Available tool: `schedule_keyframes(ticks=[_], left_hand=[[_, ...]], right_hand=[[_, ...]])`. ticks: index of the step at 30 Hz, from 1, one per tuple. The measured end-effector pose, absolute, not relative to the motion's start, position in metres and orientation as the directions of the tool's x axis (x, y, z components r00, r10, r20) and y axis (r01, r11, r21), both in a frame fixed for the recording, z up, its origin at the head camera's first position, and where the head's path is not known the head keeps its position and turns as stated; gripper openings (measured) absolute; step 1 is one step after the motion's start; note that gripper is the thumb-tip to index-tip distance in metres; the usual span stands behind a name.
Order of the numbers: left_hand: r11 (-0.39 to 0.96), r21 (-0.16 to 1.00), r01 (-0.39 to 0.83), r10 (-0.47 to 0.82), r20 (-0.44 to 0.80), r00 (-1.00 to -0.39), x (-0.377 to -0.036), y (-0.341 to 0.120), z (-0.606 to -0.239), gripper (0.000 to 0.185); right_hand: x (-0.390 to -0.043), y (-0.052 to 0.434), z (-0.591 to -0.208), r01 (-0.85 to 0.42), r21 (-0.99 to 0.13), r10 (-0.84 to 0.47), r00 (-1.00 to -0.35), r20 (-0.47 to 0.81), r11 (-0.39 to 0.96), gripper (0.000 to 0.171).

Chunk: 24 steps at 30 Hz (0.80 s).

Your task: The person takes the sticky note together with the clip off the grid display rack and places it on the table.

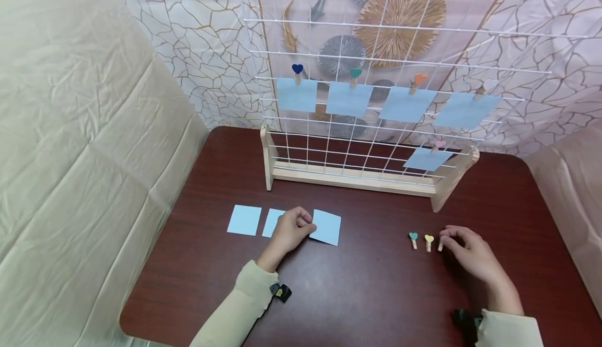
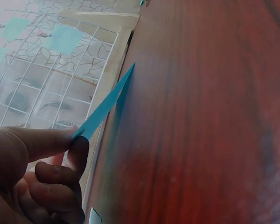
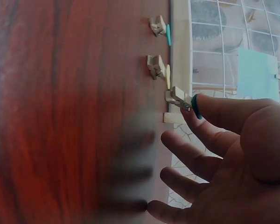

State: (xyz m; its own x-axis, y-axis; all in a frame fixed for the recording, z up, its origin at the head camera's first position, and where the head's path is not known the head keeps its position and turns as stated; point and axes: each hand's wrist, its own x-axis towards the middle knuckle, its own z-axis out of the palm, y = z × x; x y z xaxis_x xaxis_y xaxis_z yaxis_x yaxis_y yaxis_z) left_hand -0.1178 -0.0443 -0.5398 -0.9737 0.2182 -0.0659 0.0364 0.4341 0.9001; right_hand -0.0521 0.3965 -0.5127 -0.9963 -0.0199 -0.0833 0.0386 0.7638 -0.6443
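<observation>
My left hand point(image 1: 292, 230) pinches the left edge of a light blue paper square point(image 1: 326, 227) between thumb and index finger; in the left wrist view the paper point(image 2: 105, 107) tilts up off the table. A second blue square point(image 1: 271, 222) lies partly hidden behind that hand, and a third point(image 1: 244, 220) lies flat farther left. My right hand point(image 1: 472, 255) pinches a small wooden clothespin point(image 3: 179, 97) with a dark green heart, its other fingers spread. Left of it lie a clothespin with a yellow heart point(image 1: 429, 241) and one with a teal heart point(image 1: 413, 239).
A white wire grid point(image 1: 348, 151) in a wooden stand point(image 1: 352, 178) rises at the back of the dark red table point(image 1: 357, 295). Several blue papers point(image 1: 350, 99) hang on it from heart clothespins, with a lower one point(image 1: 427, 159) at the right. Cloth walls point(image 1: 94, 127) border the table.
</observation>
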Motion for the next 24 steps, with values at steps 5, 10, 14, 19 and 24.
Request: schedule_keyframes(ticks=[5,10,14,19,24], left_hand=[[0.480,0.876,0.040,0.219,-0.075,-0.973,-0.118,-0.044,-0.541,0.009],[0.513,0.857,0.053,0.239,-0.084,-0.967,-0.118,-0.044,-0.542,0.006],[0.526,0.848,0.062,0.247,-0.083,-0.965,-0.117,-0.044,-0.542,0.004],[0.542,0.836,0.083,0.260,-0.073,-0.963,-0.116,-0.045,-0.542,0.003],[0.572,0.813,0.107,0.272,-0.065,-0.960,-0.114,-0.045,-0.542,0.005]], right_hand=[[-0.053,0.396,-0.513,0.023,-0.632,-0.033,-0.997,-0.076,0.774,0.023],[-0.053,0.395,-0.518,-0.003,-0.634,-0.046,-0.998,-0.050,0.773,0.019],[-0.053,0.395,-0.522,-0.023,-0.627,-0.054,-0.998,-0.030,0.779,0.017],[-0.053,0.395,-0.525,-0.045,-0.611,-0.058,-0.998,-0.001,0.790,0.015],[-0.053,0.395,-0.526,-0.052,-0.602,-0.060,-0.998,0.007,0.797,0.015]])
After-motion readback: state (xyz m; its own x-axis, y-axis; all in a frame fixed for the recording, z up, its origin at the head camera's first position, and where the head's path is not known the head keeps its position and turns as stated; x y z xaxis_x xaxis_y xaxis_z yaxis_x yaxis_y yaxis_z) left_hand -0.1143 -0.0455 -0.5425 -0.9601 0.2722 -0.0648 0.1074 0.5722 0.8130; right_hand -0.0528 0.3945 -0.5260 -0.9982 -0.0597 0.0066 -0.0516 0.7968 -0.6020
